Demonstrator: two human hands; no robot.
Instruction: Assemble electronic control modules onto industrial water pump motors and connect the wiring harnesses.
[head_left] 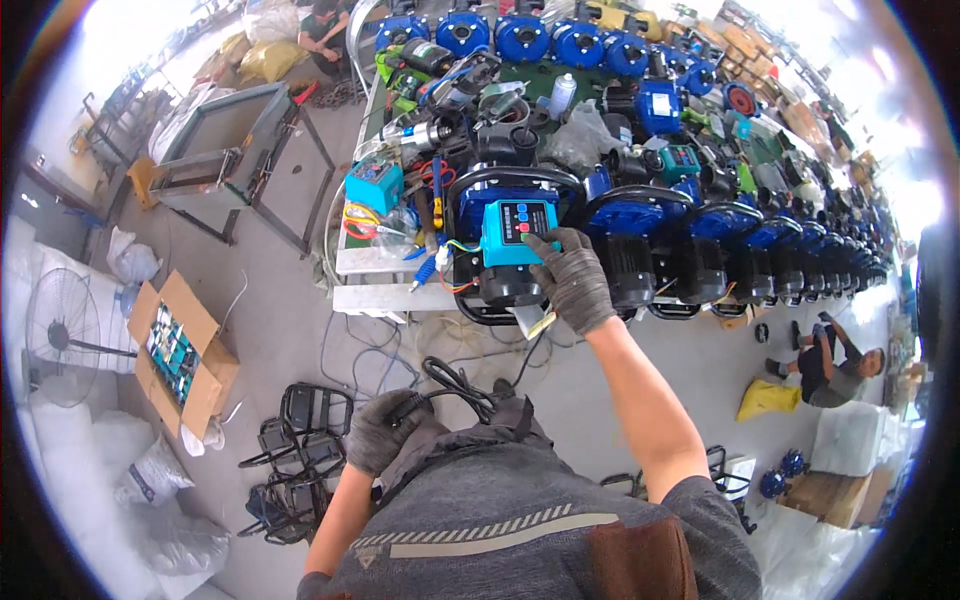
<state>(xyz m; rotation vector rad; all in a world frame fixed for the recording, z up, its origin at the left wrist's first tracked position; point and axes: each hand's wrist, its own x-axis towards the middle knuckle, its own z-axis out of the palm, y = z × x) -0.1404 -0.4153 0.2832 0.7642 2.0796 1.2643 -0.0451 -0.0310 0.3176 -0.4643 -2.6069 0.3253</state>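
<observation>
I look down from far away at two hands in dark grey gloves. My right hand [575, 282] is at the teal box [490, 245], which sits on top of a black and blue motor [510, 287] at the front of the bench [375, 298]. One finger reaches onto the box's dark panel [522, 220], close to a red button [524, 228]. The other fingers are bent, and I cannot tell if they grip anything. My left hand [385, 435] is low down by my leg, closed around the end of a black cable [452, 378], which hangs in loops. The panel has blue buttons and tiny pale marks, too small for me to read. Thin colored wires [461, 247] come out of the box's left side. A white and yellow tag [538, 325] hangs under the motor, but I cannot make out any words on it. Farther back, a blue pump [658, 107] wears a white label [661, 104] with blurry print. A blue screwdriver [424, 270] lies left of the motor, and another teal box with a dark top [373, 188] stands past it. More blue and black motors [640, 215] line up to the right. On the floor, an open cardboard box [212, 380] holds teal parts [172, 352].
</observation>
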